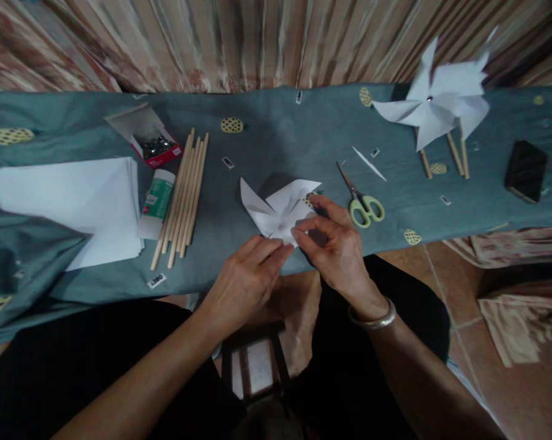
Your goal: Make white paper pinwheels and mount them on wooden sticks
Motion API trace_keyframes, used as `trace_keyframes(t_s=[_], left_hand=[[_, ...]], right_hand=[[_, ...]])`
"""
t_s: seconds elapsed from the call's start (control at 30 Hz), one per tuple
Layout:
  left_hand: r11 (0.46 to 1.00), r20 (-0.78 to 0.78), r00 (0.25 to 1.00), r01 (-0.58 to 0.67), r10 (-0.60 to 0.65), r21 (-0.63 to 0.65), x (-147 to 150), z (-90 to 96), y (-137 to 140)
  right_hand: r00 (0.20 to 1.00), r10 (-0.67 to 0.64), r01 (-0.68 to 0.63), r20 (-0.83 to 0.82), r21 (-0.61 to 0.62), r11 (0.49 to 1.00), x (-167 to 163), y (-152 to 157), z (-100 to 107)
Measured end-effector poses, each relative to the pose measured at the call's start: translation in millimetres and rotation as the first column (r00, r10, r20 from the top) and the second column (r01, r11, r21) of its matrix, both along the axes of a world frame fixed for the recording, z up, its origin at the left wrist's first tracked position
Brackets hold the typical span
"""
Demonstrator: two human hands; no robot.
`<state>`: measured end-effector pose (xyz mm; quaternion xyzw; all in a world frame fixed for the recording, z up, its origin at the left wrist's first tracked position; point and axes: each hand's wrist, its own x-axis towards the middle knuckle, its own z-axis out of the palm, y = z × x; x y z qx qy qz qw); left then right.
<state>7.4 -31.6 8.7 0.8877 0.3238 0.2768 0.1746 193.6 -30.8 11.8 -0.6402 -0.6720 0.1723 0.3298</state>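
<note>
A white paper pinwheel [276, 214] with curled blades lies near the front edge of the cloth-covered table. My left hand [252, 269] is closed on its lower edge, fingers pressed together against the paper. My right hand [333, 244] pinches the paper on the right side, thumb and index finger meeting close to a blade. The fingertips hide part of the lower blades. Just right of my right hand lie scissors [365, 208] with light green handles.
On the left are wooden sticks [184, 195], a glue stick [159, 198], an open box of metal pins [156, 146] and a stack of white paper [74, 208]. Finished-looking pinwheels [445, 101] on sticks, a paper strip [370, 163] and a dark phone [526, 171] lie right.
</note>
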Motion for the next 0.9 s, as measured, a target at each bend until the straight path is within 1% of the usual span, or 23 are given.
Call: trace_keyframes(t_s=[0.27, 0.43, 0.57, 0.77, 0.9], left_hand=[[1.000, -0.002, 1.000, 0.002, -0.002, -0.013, -0.1, 0.5, -0.6], [1.000, -0.005, 1.000, 0.000, 0.000, -0.024, -0.8, 0.1, -0.6], [1.000, 0.005, 1.000, 0.000, 0.000, -0.017, -0.3, -0.2, -0.1], [1.000, 0.006, 1.000, -0.003, 0.003, -0.013, 0.0, 0.0, 0.1], [1.000, -0.006, 1.000, -0.002, 0.002, -0.022, 0.0, 0.3, 0.0]], right_hand=[[1.000, -0.004, 0.004, 0.003, 0.011, 1.000, -0.6, -0.9, -0.2], [1.000, 0.016, -0.017, 0.023, 0.020, 1.000, -1.1, -2.7, 0.8], [0.996, 0.070, -0.073, 0.062, 0.039, 0.997, -2.2, -4.1, 3.1], [0.977, 0.178, -0.178, 0.115, -0.008, 0.984, -2.6, -4.1, 3.8], [0.973, 0.202, -0.201, 0.116, -0.014, 0.979, -1.7, -3.6, 2.3]])
